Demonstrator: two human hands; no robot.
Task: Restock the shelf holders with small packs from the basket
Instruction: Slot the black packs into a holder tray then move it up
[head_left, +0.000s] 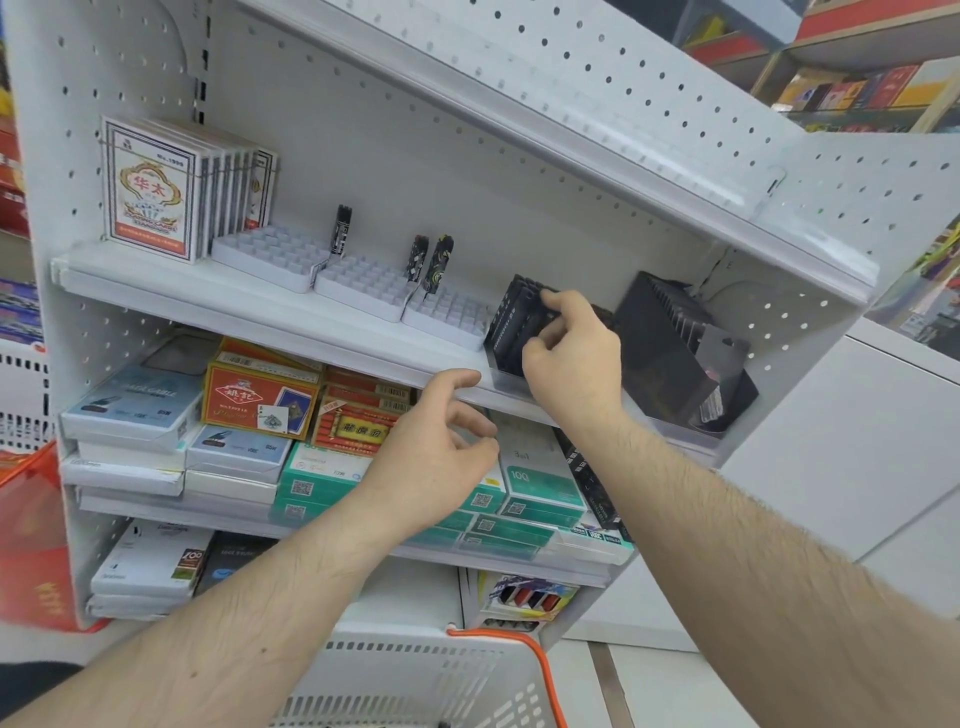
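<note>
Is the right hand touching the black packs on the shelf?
Touching. The head view shows the right hand with its fingers curled onto the row of black packs standing in the holder; no gap shows between fingertips and packs.

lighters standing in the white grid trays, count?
3. One lighter in the left tray; two, lighter and lighter, between the middle and right trays. None seem hidden.

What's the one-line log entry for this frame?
stage: restocking | right hand: grips black packs in holder | left hand: empty, below shelf edge | basket: below
</note>
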